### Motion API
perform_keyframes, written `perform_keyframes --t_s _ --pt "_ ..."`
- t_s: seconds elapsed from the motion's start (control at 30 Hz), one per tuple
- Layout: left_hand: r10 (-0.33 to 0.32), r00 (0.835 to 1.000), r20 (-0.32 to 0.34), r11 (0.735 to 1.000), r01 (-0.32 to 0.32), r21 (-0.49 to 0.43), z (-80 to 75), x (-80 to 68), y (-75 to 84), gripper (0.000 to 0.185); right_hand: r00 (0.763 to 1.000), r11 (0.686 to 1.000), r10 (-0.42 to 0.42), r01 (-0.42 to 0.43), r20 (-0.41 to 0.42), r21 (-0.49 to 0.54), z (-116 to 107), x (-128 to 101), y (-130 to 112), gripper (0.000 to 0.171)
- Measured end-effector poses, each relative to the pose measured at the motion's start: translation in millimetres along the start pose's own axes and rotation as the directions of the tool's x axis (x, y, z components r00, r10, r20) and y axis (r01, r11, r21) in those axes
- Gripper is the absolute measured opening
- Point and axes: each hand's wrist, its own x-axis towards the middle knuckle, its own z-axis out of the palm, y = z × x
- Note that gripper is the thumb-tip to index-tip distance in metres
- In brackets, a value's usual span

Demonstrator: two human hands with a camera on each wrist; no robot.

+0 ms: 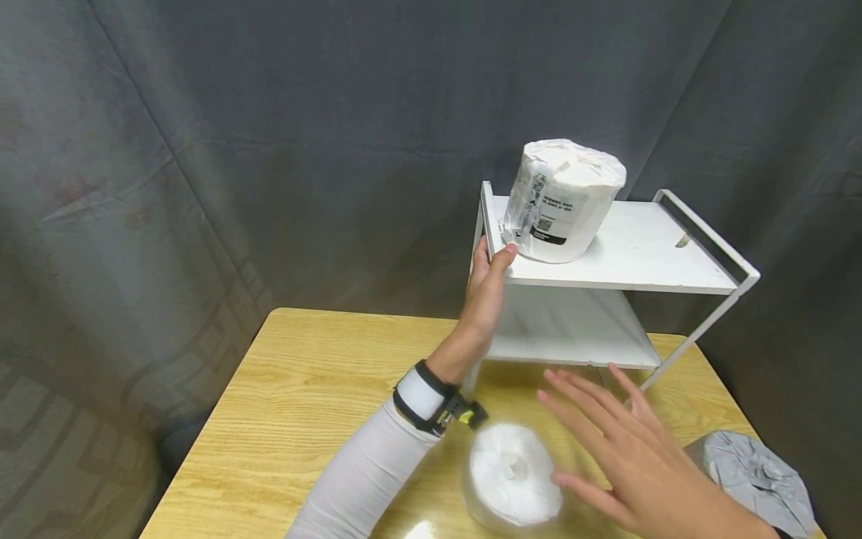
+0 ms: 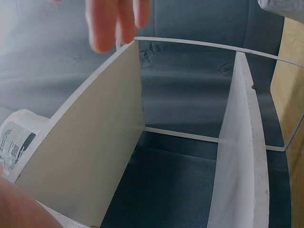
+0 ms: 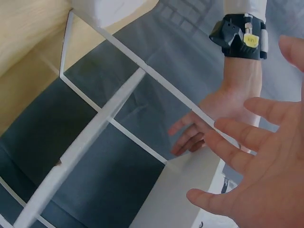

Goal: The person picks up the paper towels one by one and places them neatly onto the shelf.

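My left hand (image 1: 483, 296) grips the left side of a white two-tier shelf rack (image 1: 646, 247), thumb on the top board's edge. In the right wrist view its other fingers curl below that board. Beside the thumb, a white plastic-wrapped paper roll (image 1: 572, 206) with a printed label stands tilted on the top board. My right hand (image 1: 626, 457) hovers in front of the rack, fingers spread and holding nothing. A second white roll (image 1: 515, 471), slightly blurred, is on the table just left of the right hand.
A third wrapped roll (image 1: 757, 479), greyish, stands at the table's right edge, partly behind the right forearm. The rack's lower board (image 1: 566, 337) lies under the top one. Dark grey curtains (image 1: 337, 150) hang behind the wooden table (image 1: 289, 419).
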Motion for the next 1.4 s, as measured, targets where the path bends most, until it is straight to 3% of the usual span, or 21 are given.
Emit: perform_keyframes --t_s 0.9,1.4 --pt "-0.003 1.0 -0.004 1.0 0.003 0.002 0.0 0.5 -0.7 0.083 0.998 0.998 -0.051 0.053 -0.043 0.041 32 -10 -10 0.074" --pt "-0.009 1.0 0.01 1.0 0.009 0.012 -0.7 0.7 -0.1 0.085 0.998 0.996 -0.063 0.063 0.002 0.07 42 -14 -14 0.076"
